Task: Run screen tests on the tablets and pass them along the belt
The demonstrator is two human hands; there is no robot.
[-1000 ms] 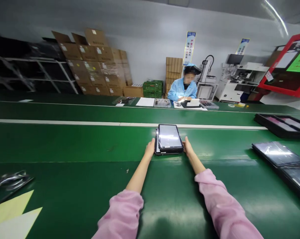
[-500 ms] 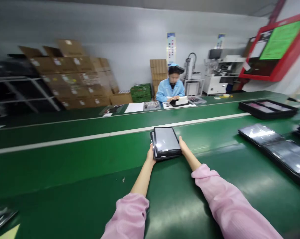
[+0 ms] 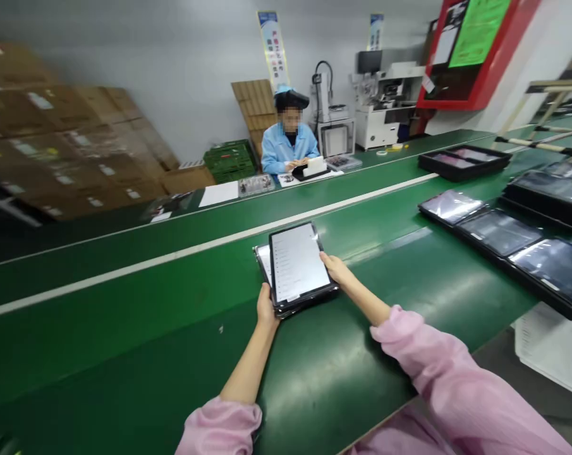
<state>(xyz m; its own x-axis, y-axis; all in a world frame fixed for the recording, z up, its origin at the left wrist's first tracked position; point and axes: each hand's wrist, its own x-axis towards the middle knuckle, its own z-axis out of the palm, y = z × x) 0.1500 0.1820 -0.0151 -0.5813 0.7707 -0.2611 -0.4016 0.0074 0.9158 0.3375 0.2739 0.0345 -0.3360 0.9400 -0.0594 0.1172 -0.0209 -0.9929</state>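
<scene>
Green belt surface (image 3: pixel 124 328) carries a black-framed tablet (image 3: pixel 296 262), its long axis pointing away from the person. The left hand (image 3: pixel 267 308) clasps its near corner; the right hand (image 3: pixel 335 268) grips its right edge.

The tablet screen (image 3: pixel 298 262) is glossy glass, the conveyor belt (image 3: pixel 124 335) smooth green rubber, the cartons (image 3: pixel 67 145) matt cardboard.

Tally: 1 left hand (image 3: pixel 267 308), 1 right hand (image 3: pixel 335 268), 1 lit tablet (image 3: pixel 298 264) held between them, 3 further tablets (image 3: pixel 498 232) in a row on the green counter (image 3: pixel 124 284), 2 black trays (image 3: pixel 464 162), 1 co-worker (image 3: pixel 289 142) in blue, 2 wall banners (image 3: pixel 272 50).
</scene>
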